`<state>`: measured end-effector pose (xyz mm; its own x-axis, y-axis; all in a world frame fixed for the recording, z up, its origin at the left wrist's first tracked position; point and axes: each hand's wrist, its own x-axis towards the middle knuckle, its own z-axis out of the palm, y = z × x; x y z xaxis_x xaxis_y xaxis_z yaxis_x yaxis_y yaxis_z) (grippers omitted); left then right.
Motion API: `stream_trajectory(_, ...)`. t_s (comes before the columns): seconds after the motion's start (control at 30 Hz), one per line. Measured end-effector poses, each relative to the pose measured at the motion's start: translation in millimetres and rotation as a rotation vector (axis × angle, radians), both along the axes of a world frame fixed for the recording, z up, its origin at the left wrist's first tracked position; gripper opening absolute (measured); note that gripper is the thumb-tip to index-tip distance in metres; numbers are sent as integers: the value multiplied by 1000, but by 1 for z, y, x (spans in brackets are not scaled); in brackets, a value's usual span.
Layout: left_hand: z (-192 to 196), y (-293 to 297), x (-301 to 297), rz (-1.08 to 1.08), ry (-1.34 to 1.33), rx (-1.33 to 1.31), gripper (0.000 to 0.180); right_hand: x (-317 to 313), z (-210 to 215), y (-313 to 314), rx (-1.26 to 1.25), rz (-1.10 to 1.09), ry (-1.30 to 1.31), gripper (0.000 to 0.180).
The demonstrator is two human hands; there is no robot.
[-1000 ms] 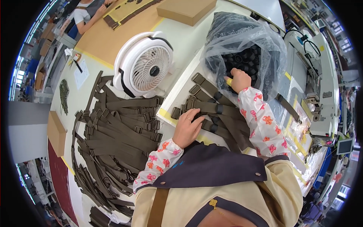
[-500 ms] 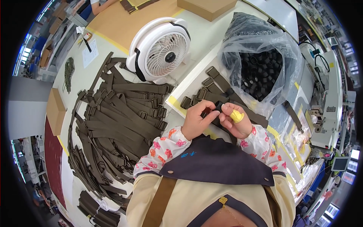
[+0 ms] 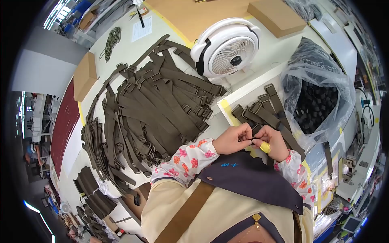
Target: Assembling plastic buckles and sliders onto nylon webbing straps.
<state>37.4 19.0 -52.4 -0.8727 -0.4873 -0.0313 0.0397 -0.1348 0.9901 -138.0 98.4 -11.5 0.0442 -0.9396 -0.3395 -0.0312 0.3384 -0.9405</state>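
Close together in front of my body, both hands pinch a small black loop (image 3: 254,140) that is mostly covered by fingertips. My left hand (image 3: 231,140) closes on its left side, and my right hand (image 3: 275,145) grips it from the right. A yellow cover (image 3: 265,147) wraps one right finger. Just beyond the hands lie olive-brown webbing straps with metal buckles (image 3: 255,107) on a white board. A clear plastic bag (image 3: 344,109) at the right holds many black loops (image 3: 318,107).
A large heap of olive-brown buckled straps (image 3: 158,105) spreads over the table to the left. Behind it stands a white fan (image 3: 229,50). Cardboard boxes (image 3: 277,18) sit at the back and far left. A sewing machine (image 3: 356,178) is at the right.
My view has turned, so the table, fan and bag appear farther right. The black loop, plainer before, is now mostly hidden between my fingertips, and my hands are pinched closer together.
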Motion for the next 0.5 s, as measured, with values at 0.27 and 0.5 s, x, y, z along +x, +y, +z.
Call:
stream_trajectory(0.27, -37, -28, 103, 38, -656, -1177, 21, -1, -20, 3, 2, -97, -224, 19)
stream_trajectory(0.5, -45, -48, 119, -107, -670, -1502, 14, 9, -16, 3, 25, -127, -263, 20)
